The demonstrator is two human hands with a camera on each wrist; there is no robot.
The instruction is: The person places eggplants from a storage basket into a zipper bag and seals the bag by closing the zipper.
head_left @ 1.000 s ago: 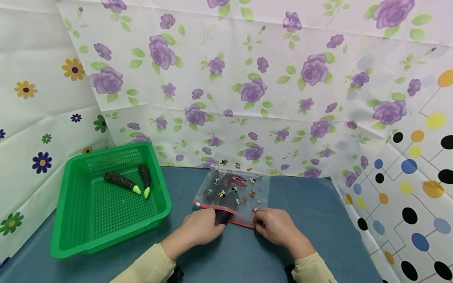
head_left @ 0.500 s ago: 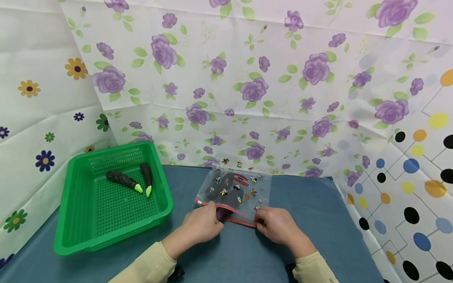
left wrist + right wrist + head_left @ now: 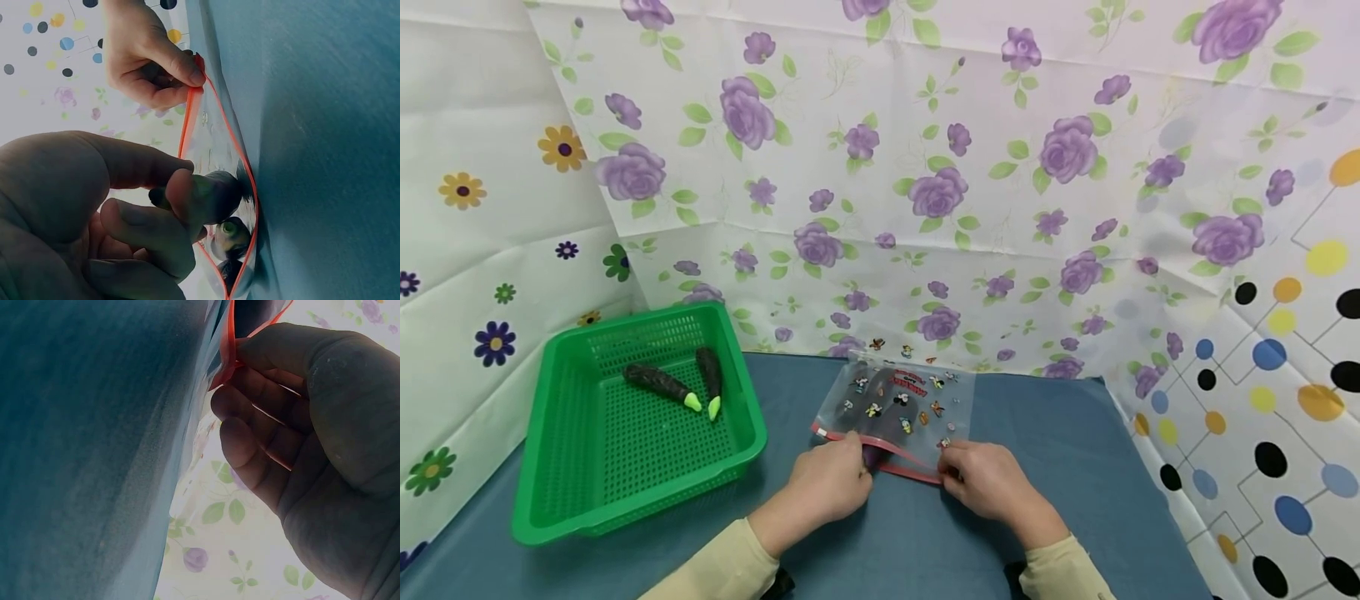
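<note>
A clear zip-top bag [image 3: 917, 408] with cartoon prints and a red zip strip lies on the blue cloth, its mouth gaping toward me. Several dark eggplants show through its film. My left hand [image 3: 831, 479] pinches an eggplant [image 3: 220, 192] by the stem end at the bag's mouth, its body reaching inside. Another eggplant [image 3: 231, 234] with a green stem lies within the opening, in the left wrist view. At the mouth's right corner, my right hand [image 3: 988, 483] pinches the red zip edge [image 3: 230, 347] between thumb and fingers.
A green perforated basket [image 3: 636, 517] stands on the left of the table. Two dark, wrinkled eggplants [image 3: 658, 382] with light green stems lie in it. Floral cloth [image 3: 925, 208] hangs behind the table, and dotted cloth [image 3: 1270, 417] on the right.
The left hand has turned and shifted slightly, and less of the held eggplant shows outside the bag. The right hand has stayed at the bag's corner.
</note>
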